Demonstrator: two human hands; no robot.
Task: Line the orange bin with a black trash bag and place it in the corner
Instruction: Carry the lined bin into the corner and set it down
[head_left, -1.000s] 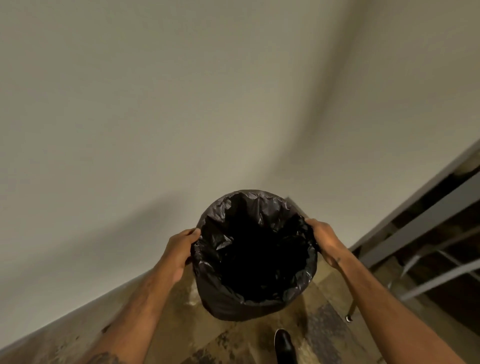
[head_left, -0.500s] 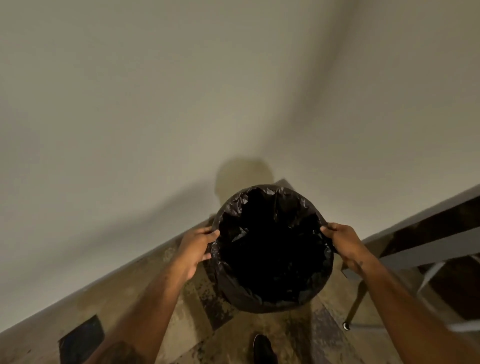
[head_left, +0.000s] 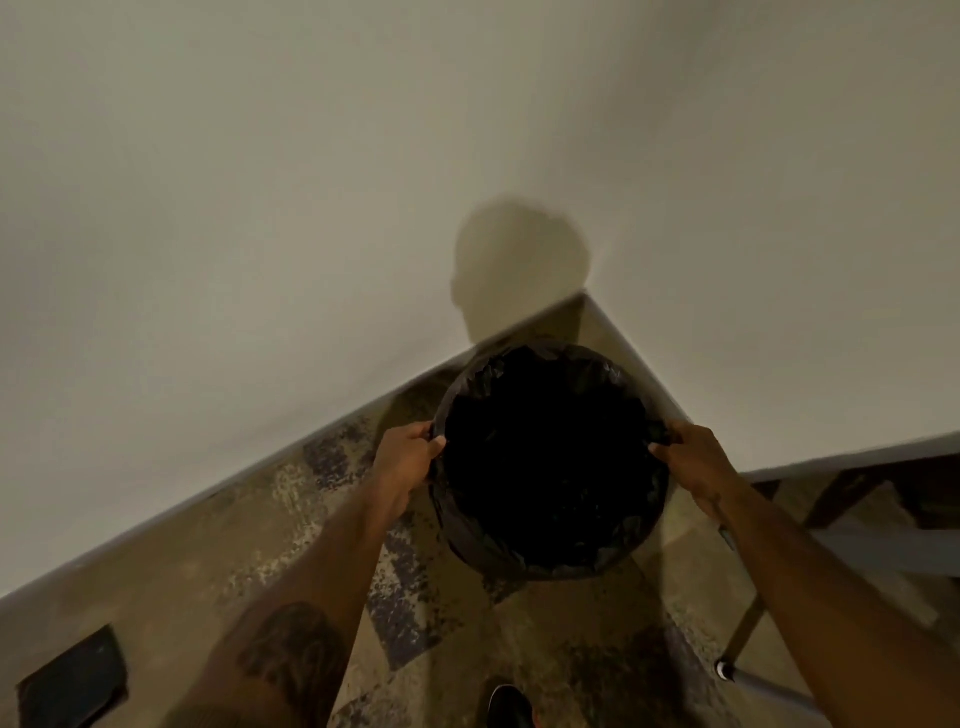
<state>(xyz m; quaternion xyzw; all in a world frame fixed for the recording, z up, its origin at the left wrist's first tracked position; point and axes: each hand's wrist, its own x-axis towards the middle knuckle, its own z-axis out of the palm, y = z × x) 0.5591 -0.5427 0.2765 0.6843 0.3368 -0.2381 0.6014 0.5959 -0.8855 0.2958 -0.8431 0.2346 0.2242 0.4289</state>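
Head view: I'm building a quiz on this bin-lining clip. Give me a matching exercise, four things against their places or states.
Things:
1. left hand
2. right hand
3. black trash bag
4. shoe

Places or states:
A. folded over the bin's rim, covering its outside
B. at the bottom edge of the view, on the floor
C. grip on the rim's right side
D. grip on the rim's left side

Pairs: 1-D, 2-C, 3-A, 4-B
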